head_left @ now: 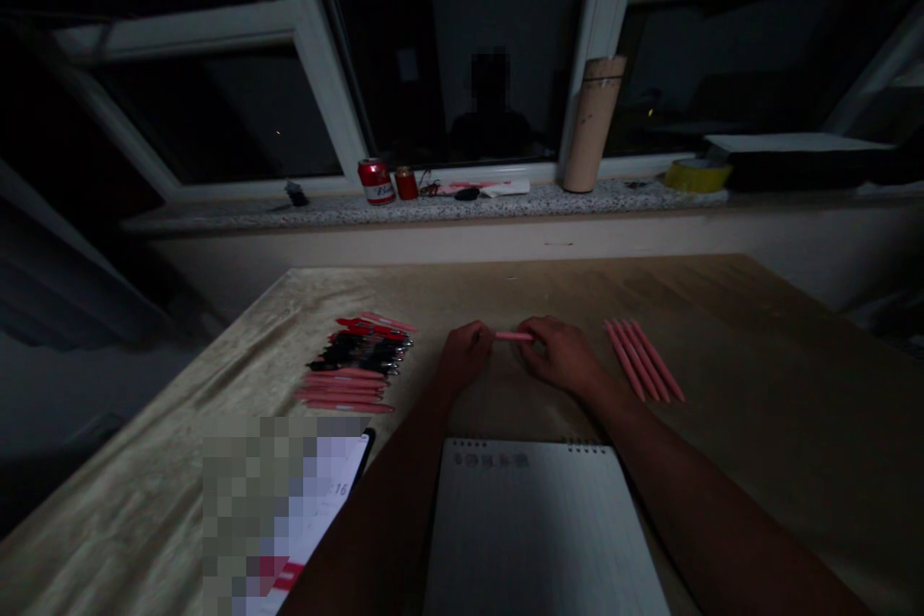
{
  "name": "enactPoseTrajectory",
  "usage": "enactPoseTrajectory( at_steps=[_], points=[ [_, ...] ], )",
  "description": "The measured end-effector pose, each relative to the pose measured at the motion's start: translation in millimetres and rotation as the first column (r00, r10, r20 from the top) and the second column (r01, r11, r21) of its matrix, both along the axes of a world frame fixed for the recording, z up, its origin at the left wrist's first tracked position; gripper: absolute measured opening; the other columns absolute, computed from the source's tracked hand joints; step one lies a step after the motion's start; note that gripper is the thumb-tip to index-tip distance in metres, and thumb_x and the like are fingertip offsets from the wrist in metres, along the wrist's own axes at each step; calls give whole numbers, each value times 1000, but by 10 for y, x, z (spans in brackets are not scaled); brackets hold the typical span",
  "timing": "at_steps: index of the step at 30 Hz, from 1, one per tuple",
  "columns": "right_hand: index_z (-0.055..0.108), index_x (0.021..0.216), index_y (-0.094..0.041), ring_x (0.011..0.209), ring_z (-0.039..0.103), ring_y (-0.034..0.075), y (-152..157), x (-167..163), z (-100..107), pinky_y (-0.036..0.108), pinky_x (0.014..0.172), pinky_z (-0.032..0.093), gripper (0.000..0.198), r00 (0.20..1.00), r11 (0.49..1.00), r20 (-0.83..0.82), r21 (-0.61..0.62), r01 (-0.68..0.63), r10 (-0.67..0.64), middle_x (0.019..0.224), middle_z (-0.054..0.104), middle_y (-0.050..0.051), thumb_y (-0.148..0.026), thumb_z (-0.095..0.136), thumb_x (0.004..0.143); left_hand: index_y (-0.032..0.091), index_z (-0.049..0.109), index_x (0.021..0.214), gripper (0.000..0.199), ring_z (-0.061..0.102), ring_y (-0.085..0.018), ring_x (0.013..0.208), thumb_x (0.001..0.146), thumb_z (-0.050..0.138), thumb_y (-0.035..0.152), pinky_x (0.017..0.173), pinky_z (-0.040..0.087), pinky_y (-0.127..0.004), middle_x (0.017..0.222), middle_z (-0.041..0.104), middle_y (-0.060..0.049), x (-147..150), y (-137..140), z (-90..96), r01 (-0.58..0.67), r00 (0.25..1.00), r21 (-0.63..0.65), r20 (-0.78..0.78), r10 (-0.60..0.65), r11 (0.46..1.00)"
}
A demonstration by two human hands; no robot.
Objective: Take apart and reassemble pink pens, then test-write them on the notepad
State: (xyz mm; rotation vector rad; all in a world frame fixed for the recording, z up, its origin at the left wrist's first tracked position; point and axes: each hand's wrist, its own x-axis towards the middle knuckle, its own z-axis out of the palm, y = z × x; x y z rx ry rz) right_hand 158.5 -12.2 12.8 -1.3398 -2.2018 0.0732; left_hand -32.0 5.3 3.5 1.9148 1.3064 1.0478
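Observation:
A pink pen [512, 336] lies level between my two hands above the cloth. My left hand [464, 356] is closed on its left end, and my right hand [559, 353] pinches its right end; both ends are hidden by fingers. To the right of my right hand, several pink pens [644, 361] lie slanted side by side in a row. Left of my left hand is a pile of pens, with red pens [372, 327] at the top, black pens [357, 352] in the middle and more pink pens [345, 390] below.
A spiral notebook [541, 529] lies under my forearms, with a lit phone [324, 500] to its left. The table [563, 289] has a wrinkled cloth. On the sill [520, 202] stand a red can [376, 181], a tall cylinder [596, 125] and yellow tape [697, 175].

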Motion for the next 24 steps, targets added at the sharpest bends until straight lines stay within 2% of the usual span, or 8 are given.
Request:
enactPoseTrajectory(
  at_steps=[5, 10, 16, 20, 24],
  points=[
    [61, 94, -21, 81, 60, 18, -8, 2, -6, 26, 70, 39, 18, 1000, 1000, -2, 13, 6, -6, 87, 66, 5, -30, 49, 85, 17, 50, 63, 35, 47, -10, 57, 86, 40, 41, 59, 34, -23, 57, 49, 4, -7, 14, -7, 11, 1000, 25, -18, -11, 1000],
    [62, 93, -21, 81, 59, 18, -4, 1, -2, 26, 71, 39, 17, 1000, 1000, 8, 9, 5, -5, 86, 66, 5, -29, 49, 84, 17, 52, 78, 19, 47, -10, 58, 82, 46, 34, 55, 34, -21, 63, 54, 4, -30, 32, -50, 72, 997, -18, 41, -71, 997],
    [62, 95, -20, 81, 59, 18, -8, 2, 16, 26, 72, 39, 18, 1000, 1000, 4, -8, 9, -9, 88, 66, 5, -29, 49, 85, 17, 50, 73, 16, 44, -10, 56, 79, 45, 31, 54, 33, -21, 60, 50, 4, -42, 33, -70, 76, 996, 1, 54, -76, 997],
    [62, 95, -20, 80, 59, 17, -17, -9, 33, 26, 71, 40, 18, 1000, 1000, -29, -9, 7, -7, 86, 65, 5, -28, 49, 85, 16, 50, 70, 23, 42, -9, 55, 82, 44, 35, 53, 31, -21, 59, 48, 4, -15, -3, 17, 42, 998, 16, 52, -43, 999],
    [60, 98, -18, 81, 59, 18, -25, -41, 16, 27, 72, 42, 20, 992, 999, -122, 34, -25, 29, 88, 65, 7, -28, 48, 86, 17, 51, 74, 23, 41, -8, 53, 84, 46, 37, 51, 30, -20, 57, 45, 6, 49, -54, 195, -7, 996, 83, 91, -1, 997]
  ],
)
